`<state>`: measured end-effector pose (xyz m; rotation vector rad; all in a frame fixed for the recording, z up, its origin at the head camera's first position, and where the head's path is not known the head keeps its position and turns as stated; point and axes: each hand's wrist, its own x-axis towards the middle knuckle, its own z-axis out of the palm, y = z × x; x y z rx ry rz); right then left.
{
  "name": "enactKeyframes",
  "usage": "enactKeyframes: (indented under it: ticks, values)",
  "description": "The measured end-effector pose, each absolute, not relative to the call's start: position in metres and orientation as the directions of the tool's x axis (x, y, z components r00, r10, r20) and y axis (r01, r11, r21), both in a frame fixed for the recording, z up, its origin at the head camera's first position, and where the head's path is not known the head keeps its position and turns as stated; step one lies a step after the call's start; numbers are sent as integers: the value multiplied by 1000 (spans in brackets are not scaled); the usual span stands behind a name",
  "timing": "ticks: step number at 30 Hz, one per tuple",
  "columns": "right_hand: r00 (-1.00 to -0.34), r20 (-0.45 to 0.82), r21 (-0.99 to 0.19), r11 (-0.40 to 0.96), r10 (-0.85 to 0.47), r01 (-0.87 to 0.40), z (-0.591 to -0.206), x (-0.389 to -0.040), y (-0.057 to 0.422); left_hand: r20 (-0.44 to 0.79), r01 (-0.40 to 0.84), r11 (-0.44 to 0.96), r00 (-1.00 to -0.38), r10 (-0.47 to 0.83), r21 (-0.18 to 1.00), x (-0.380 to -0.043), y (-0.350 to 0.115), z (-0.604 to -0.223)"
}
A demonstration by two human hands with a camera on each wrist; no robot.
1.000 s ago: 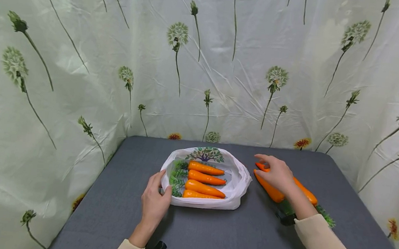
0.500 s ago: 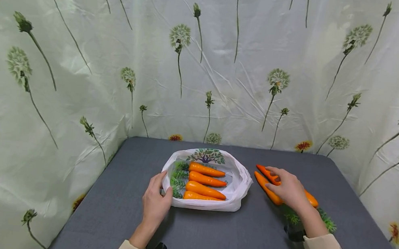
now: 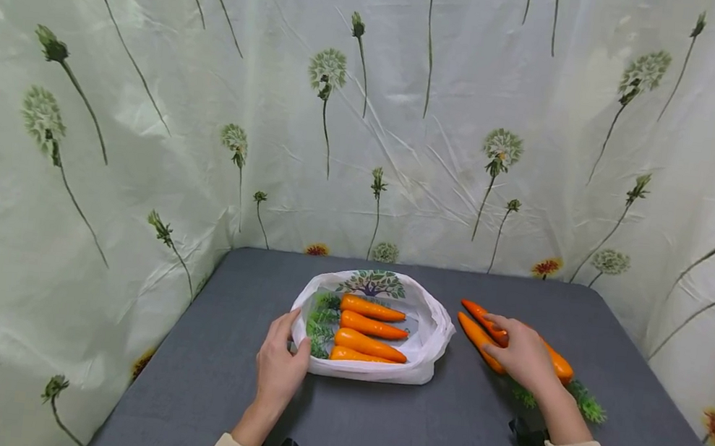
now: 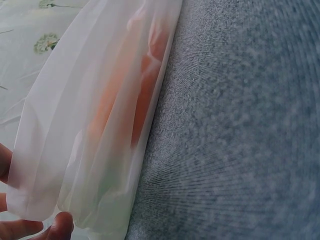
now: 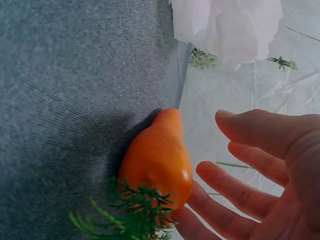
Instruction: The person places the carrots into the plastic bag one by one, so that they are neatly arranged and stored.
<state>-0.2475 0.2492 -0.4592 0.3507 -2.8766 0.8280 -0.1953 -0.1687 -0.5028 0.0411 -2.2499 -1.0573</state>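
My left hand [image 3: 280, 364] grips the left edge of a white plastic bag [image 3: 368, 371], with the fingers at its rim and the thumb at the near corner. Inside the open bag lie several orange carrots [image 3: 373, 325], green tops to the left. Their orange shows through the bag wall [image 4: 75, 100] in the left wrist view. My right hand [image 3: 526, 357] is over two carrots on the table, a nearer one [image 3: 475, 335] and a farther one [image 3: 560, 364], partly covering them. In the right wrist view its fingers [image 5: 235, 192] are spread and loosely bent beside a carrot [image 5: 157, 155].
The dark grey table [image 3: 375, 428] carries the bag at its middle and the loose carrots at the right, their green tops [image 3: 587, 405] pointing to the near right. A white curtain [image 3: 266, 97] printed with dandelions hangs behind and along the sides.
My right hand has moved right and nearer, lowering over the two loose carrots and uncovering their tips. The left hand has stayed at the bag's edge. The head view has shifted slightly.
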Motion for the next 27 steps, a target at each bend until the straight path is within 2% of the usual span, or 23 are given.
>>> enactKeyframes:
  ticks: [9, 27]
  values:
    - [-975, 166, -528, 822, -148, -214, -471, -246, 249, 535, 221, 680, -793, -292, 699, -195, -168, -504]
    - [-971, 130, -476, 847, -201, -238, -482, -245, 238, 545, 223, 684, -784, -297, 694, -194, -169, -506]
